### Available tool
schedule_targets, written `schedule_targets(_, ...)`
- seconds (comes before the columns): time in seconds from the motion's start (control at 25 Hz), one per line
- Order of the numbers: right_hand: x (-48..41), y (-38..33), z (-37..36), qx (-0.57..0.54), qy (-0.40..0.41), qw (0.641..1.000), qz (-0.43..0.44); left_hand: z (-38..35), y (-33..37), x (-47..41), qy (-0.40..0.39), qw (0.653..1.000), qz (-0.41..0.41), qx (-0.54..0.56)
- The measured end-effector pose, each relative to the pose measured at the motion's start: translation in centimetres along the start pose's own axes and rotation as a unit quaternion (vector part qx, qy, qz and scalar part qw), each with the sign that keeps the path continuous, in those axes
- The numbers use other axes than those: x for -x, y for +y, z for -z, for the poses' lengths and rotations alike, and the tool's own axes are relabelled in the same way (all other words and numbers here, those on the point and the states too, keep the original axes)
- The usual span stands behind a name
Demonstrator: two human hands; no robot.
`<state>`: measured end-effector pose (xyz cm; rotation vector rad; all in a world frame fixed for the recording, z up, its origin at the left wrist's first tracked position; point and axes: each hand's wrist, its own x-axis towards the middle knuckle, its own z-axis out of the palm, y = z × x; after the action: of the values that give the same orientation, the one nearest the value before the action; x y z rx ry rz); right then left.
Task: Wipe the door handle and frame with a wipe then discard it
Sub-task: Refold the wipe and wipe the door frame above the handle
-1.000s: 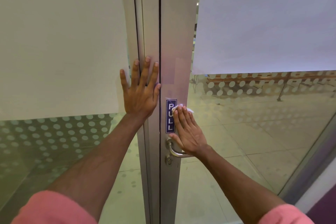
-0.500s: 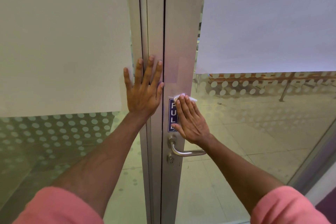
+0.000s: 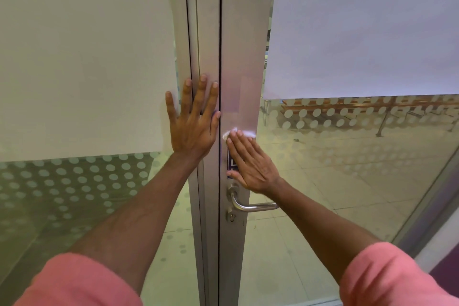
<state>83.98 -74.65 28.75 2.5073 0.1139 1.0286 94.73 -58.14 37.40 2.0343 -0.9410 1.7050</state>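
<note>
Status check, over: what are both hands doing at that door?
Left hand flat on metal frame. Right hand presses white cloth to door stile, above lever handle. Nothing in the way.

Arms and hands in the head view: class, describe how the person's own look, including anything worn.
The left hand and right hand are bare, with no gloves, rings, watch or bracelets showing. Higher up, the left sleeve and right sleeve are plain pink fabric, short or pushed up, with soft rounded edges and no print or markings visible.
</note>
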Motion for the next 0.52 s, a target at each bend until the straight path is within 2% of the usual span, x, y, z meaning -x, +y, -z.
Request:
schedule_targets(0.16, 2.3, 0.6, -0.3, 0.029, -0.024, 0.996, 0.081, 0.0, 0.2, 0.1, 0.009, 1.000, -0.009, 0.003)
schedule_targets(0.36, -3.5, 3.5, 2.3, 0.036, 0.028, 0.996, 0.078, -0.2, 0.2, 0.1, 0.011, 1.000, -0.005, 0.016)
schedule_targets(0.52, -0.8, 2.8, 0.9, 0.022, -0.009, 0.991, 0.135, 0.0, 0.2, 0.0, 0.009, 1.000, -0.002, 0.016)
